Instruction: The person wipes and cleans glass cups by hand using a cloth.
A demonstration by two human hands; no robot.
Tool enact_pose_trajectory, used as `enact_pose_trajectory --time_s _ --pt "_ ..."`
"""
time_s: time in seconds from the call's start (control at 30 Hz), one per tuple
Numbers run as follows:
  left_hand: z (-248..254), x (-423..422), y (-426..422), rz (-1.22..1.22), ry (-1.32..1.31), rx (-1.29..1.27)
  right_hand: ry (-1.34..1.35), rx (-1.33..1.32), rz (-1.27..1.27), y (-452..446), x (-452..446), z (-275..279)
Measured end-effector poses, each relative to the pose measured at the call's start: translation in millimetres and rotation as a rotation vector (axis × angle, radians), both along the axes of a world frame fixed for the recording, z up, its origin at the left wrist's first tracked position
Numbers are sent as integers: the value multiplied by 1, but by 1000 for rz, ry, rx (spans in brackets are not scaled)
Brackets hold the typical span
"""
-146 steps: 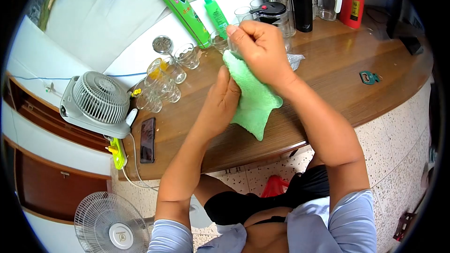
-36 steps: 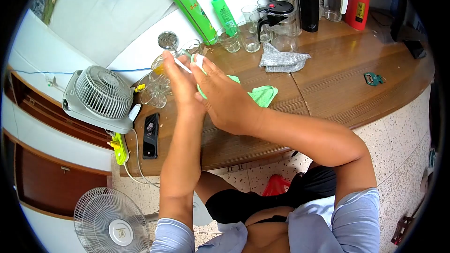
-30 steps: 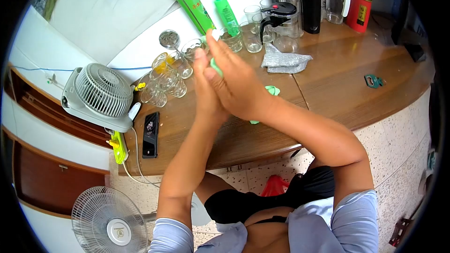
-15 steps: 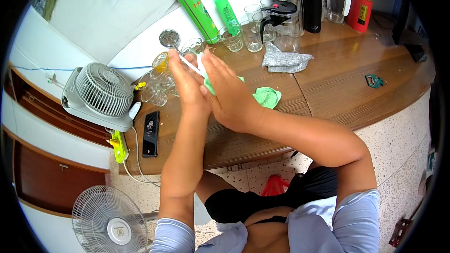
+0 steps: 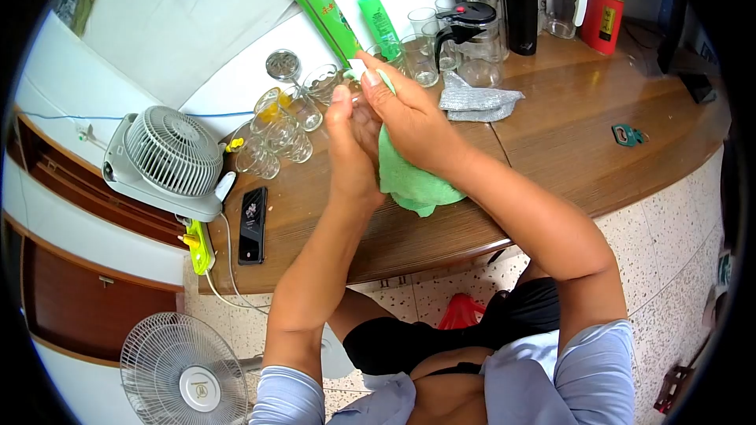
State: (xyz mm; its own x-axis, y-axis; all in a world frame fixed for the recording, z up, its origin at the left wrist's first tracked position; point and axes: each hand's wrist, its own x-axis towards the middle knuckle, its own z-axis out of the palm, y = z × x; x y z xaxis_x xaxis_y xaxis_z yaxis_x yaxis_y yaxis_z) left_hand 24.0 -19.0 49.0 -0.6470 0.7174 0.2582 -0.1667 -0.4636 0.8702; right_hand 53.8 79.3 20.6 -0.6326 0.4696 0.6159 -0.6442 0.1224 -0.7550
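Note:
Above the table's near-left part, my two hands are close together. My right hand [image 5: 417, 130] is closed on a green cloth [image 5: 413, 181], which hangs below the palm towards the tabletop. My left hand [image 5: 350, 153] curls around what looks like a clear drinking glass [image 5: 364, 120], mostly hidden between the palms. A small white piece [image 5: 358, 69] shows at the right hand's fingertips; I cannot tell what it is. Just left of my hands, several clear glasses [image 5: 287, 138] stand or lie grouped on the table.
A grey fan [image 5: 169, 157] and a phone [image 5: 253, 224] are on the left of the wooden table [image 5: 567, 134]. Behind stand a green spray can [image 5: 319, 12], a green pump bottle [image 5: 379, 22], a black-lidded teapot [image 5: 480, 47] and a red tin [image 5: 602, 16]. A silvery cloth [image 5: 480, 102] lies before the teapot.
My hands have turned and moved slightly apart at the fingers. More of the green cloth hangs below my right hand, and the glasses at the left are less covered.

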Motion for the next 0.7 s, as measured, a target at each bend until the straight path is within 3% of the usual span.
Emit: enact_pose_trajectory --time_s 0.1,0.23,0.33,0.53,0.63,0.7 --pt "-9 -25 -4 -5 -36 48 -180 -201 367 -1 -3 -2" --pt "0 -39 -5 272 -94 56 -138 456 -190 -28 8 -6" --pt "5 -44 -3 366 -192 30 -22 745 -476 -38 6 -17" --pt "-6 -23 0 147 58 -15 88 530 -414 -21 11 4" --pt "1 -6 -5 60 230 -36 48 307 -211 -10 22 21" --pt "4 3 -2 -15 148 -5 45 141 -103 0 15 19"
